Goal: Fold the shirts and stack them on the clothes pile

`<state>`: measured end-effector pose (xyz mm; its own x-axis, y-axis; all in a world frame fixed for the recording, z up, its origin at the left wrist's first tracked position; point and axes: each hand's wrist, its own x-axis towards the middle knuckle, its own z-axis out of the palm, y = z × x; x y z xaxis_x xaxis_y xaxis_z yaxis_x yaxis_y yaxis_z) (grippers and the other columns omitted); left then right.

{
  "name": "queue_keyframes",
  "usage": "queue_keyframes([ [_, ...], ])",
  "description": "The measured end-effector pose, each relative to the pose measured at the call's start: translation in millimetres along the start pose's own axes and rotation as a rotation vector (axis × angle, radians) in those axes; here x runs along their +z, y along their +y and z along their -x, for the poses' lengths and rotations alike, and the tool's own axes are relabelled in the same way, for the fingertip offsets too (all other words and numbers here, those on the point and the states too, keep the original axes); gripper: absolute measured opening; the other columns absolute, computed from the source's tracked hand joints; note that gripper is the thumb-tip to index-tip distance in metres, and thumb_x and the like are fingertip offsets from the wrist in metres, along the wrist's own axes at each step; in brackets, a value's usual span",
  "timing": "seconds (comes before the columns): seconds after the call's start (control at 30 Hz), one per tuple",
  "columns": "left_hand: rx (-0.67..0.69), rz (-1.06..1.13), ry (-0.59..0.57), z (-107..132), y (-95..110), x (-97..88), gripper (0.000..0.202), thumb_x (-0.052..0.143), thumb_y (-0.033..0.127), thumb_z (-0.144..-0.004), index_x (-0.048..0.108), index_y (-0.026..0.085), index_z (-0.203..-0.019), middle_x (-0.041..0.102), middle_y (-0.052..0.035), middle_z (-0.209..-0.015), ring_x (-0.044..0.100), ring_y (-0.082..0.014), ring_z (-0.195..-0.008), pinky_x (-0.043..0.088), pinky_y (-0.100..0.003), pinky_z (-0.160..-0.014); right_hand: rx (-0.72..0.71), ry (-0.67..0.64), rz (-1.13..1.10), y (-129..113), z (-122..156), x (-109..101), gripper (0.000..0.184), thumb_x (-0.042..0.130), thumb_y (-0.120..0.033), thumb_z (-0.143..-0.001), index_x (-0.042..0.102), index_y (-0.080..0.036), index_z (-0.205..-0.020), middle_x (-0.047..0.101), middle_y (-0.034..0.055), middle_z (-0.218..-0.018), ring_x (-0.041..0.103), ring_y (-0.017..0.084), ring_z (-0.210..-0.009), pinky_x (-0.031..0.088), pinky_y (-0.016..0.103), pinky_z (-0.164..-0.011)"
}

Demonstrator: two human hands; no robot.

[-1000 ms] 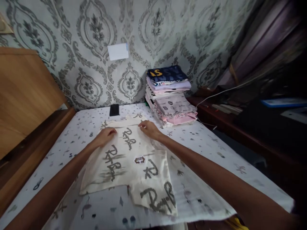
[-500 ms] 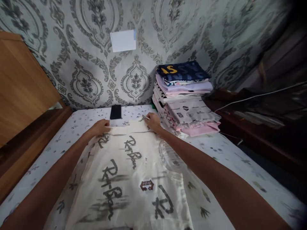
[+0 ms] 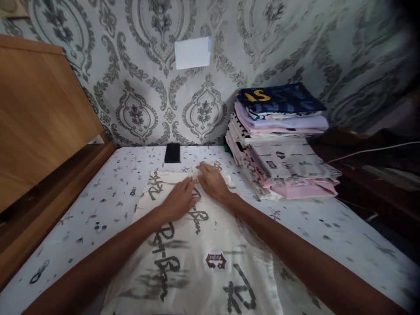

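Cream shirt (image 3: 197, 245) with dark scrawled lettering, spread flat on the tabletop (image 3: 98, 197), far edge near the wall, near end running out of the bottom of the frame. Small brown patch (image 3: 215, 260) on the cloth, between the two forearms.

Left hand (image 3: 179, 199) palm down on the far part of the shirt, fingers straight and close together, pressed flat, gripping nothing. Right hand (image 3: 213, 181) just beyond it and touching it at the fingertips, laid over a bunched fold at the shirt's far edge, fingers slightly curled. Pinching that fold or only pressing on it: impossible to tell from this angle. Both arms bare, reaching in from the bottom corners.

Dark phone (image 3: 172, 152) lying flat beyond the shirt, near the wall, apart from both hands. To the right, a tall stack (image 3: 278, 140) of folded clothes against the wall: navy piece with yellow letters on top, lilac and striped layers under it, pale printed and pink ones at the bottom, near the right hand but not touching it.

White card (image 3: 192, 52) stuck on grey damask wallpaper (image 3: 138, 113) above the phone. Wooden panel (image 3: 39, 109) along the left side. Thin pale cable (image 3: 370, 151) across the dark area at right.
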<state>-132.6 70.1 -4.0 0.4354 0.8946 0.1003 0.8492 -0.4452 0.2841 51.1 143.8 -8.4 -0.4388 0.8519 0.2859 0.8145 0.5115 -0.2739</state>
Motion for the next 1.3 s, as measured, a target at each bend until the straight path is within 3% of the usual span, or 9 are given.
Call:
queue_keyframes([
  [0.07,-0.065,0.009,-0.047,4,-3,7.1,0.071,0.036,0.052,-0.100,0.034,0.006,-0.154,0.027,-0.0194,-0.163,0.020,-0.0316,-0.153,0.018,-0.043,-0.125,-0.072,-0.111,0.007,-7,9,8,0.046,0.037,-0.025,-0.101,0.049,-0.013,-0.143,0.047,0.0165,-0.153,0.039,0.027,-0.144,0.029,0.045,-0.117],
  [0.17,-0.261,-0.024,-0.072,16,-36,-1.4,0.077,0.032,0.057,-0.100,0.029,0.003,-0.156,0.018,-0.0219,-0.164,0.011,-0.0348,-0.154,0.012,-0.054,-0.124,-0.015,-0.169,0.040,-8,16,16,0.051,0.034,-0.035,-0.104,0.044,-0.014,-0.149,0.038,0.0156,-0.160,0.031,0.028,-0.150,0.023,0.050,-0.120],
  [0.27,-0.378,-0.082,-0.094,30,-68,-17.7,0.079,0.025,0.057,-0.100,0.020,0.005,-0.159,0.010,-0.0168,-0.166,0.006,-0.0301,-0.156,0.010,-0.055,-0.124,0.016,-0.186,0.058,-5,16,16,0.053,0.031,-0.039,-0.105,0.041,-0.017,-0.152,0.035,0.0135,-0.162,0.028,0.027,-0.151,0.022,0.050,-0.121],
  [0.37,-0.411,-0.120,-0.123,39,-78,-25.2,0.080,0.020,0.059,-0.100,0.015,0.006,-0.160,0.006,-0.0123,-0.167,0.003,-0.0274,-0.156,0.009,-0.054,-0.124,0.027,-0.203,0.071,0,13,13,0.054,0.030,-0.043,-0.105,0.040,-0.022,-0.153,0.033,0.0103,-0.163,0.027,0.026,-0.152,0.021,0.050,-0.122],
  [0.7,-0.400,-0.243,-0.071,37,-81,-13.5,0.075,0.019,0.057,-0.101,0.022,0.009,-0.159,0.015,-0.0113,-0.167,0.010,-0.0258,-0.156,0.019,-0.052,-0.123,0.331,-0.117,0.121,47,-5,-11,0.049,0.031,-0.025,-0.102,0.047,-0.018,-0.148,0.042,0.0127,-0.158,0.034,0.025,-0.148,0.023,0.050,-0.121],
  [0.83,-0.392,-0.286,-0.033,38,-75,-20.5,0.068,0.021,0.049,-0.102,0.029,0.008,-0.157,0.022,-0.0142,-0.165,0.018,-0.0281,-0.154,0.021,-0.057,-0.121,0.391,-0.083,0.124,35,9,-19,0.051,0.029,-0.024,-0.102,0.042,-0.012,-0.150,0.038,0.0173,-0.159,0.029,0.029,-0.150,0.025,0.053,-0.119],
  [0.97,-0.293,-0.372,0.087,46,-42,-12.5,0.064,0.025,0.044,-0.103,0.036,0.006,-0.153,0.029,-0.0195,-0.162,0.024,-0.0320,-0.152,0.019,-0.057,-0.122,0.125,-0.132,0.086,-8,50,-13,0.054,0.034,-0.036,-0.103,0.040,-0.014,-0.152,0.029,0.0149,-0.164,0.022,0.027,-0.153,0.022,0.051,-0.122],
  [1.1,-0.118,-0.287,0.005,72,-10,6.7,0.071,0.025,0.055,-0.102,0.033,0.008,-0.155,0.028,-0.0169,-0.163,0.024,-0.0282,-0.153,0.024,-0.047,-0.122,-0.060,-0.212,0.074,-30,91,-4,0.059,0.031,-0.046,-0.104,0.038,-0.014,-0.153,0.033,0.0157,-0.162,0.025,0.028,-0.152,0.023,0.052,-0.121],
  [1.3,-0.249,-0.284,-0.028,124,-36,-8.8,0.072,0.019,0.054,-0.103,0.030,0.006,-0.156,0.025,-0.0169,-0.164,0.019,-0.0289,-0.154,0.022,-0.052,-0.122,-0.048,-0.113,0.123,-4,109,-18,0.048,0.036,-0.035,-0.103,0.051,-0.012,-0.142,0.047,0.0190,-0.153,0.038,0.030,-0.145,0.030,0.050,-0.117],
])
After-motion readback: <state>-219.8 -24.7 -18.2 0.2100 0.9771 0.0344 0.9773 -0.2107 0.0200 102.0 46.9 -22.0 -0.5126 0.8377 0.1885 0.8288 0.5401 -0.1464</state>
